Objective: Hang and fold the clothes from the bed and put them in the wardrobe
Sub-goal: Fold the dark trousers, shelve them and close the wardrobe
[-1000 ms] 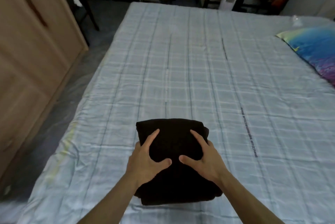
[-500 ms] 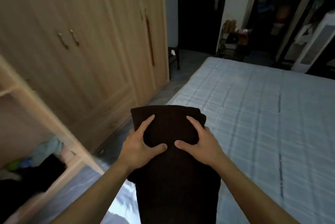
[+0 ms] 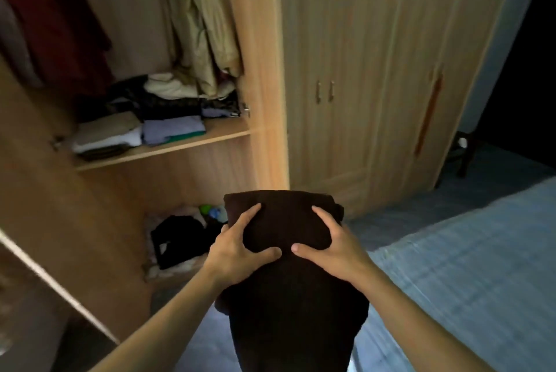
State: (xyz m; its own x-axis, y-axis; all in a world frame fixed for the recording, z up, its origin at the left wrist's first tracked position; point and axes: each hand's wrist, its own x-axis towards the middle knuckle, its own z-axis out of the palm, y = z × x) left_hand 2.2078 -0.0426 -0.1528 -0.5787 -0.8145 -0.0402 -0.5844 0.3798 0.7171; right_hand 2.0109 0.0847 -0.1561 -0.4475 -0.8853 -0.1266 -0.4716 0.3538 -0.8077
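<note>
1. The folded dark garment (image 3: 288, 251) is off the bed and in the air, carried in front of the open wardrobe (image 3: 192, 143), its near part hanging down towards the bottom edge of the view

2. The left hand (image 3: 237, 254) grasps the garment from its left side, thumb and forefinger spread over the top; the other fingers seem to be tucked underneath, though they are hidden

3. The right hand (image 3: 328, 248) grasps it the same way from the right side; the two thumbs nearly meet across the middle of the cloth

4. Beyond the garment, the wardrobe shelf (image 3: 168, 147) carries stacks of folded clothes (image 3: 138, 131) along most of its front edge, with a bare strip of wood at the right end

5. Hung clothes (image 3: 204, 25) dangle above that shelf, and a dark heap (image 3: 177, 236) lies on the wardrobe floor below it

6. The closed wardrobe doors (image 3: 361, 70) stand to the right, and the bed (image 3: 466, 266) fills the lower right corner of the view

7. Step in hand, as I judge it: carrying a folded piece over for storing

8. The next move likely calls for raising the bundle level to shelf height and sliding it onto a stack or the bare strip, keeping the fold flat so it does not slump open
</note>
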